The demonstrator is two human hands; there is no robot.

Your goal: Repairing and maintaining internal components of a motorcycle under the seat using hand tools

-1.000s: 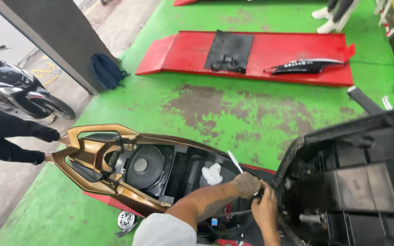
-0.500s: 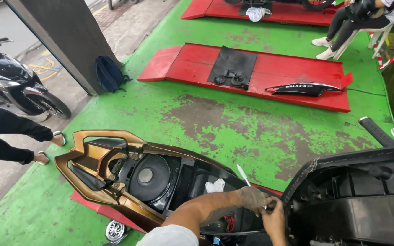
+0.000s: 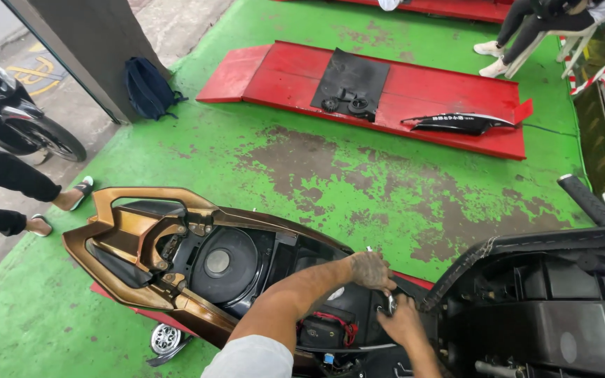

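where the bronze, glossy tail of the scooter (image 3: 141, 231) gives way to its opened underseat bay, both hands meet close together over the dark plastic well. the left hand (image 3: 371, 271) curls its fingers around a thin metal tool (image 3: 370, 250) whose pale tip pokes up just past the knuckles, and the right hand (image 3: 402, 323) sits just below it, fingers bent on a small shiny metal part (image 3: 391, 302); whether it truly pinches that part i cannot tell. a round black moulded cover (image 3: 218, 262) fills the bay to the left, and a box with red wiring (image 3: 323, 327) lies below the forearm. the raised seat (image 3: 547, 301), its ribbed black underside showing, stands open at the right. beyond lies patchy green painted floor (image 3: 358, 175), worn to brown in places, then a flat red ramp (image 3: 414, 91) bearing a square black mat (image 3: 350, 80) and a long dark body panel (image 3: 460, 124). a blue backpack (image 3: 147, 87) leans against a grey pillar.
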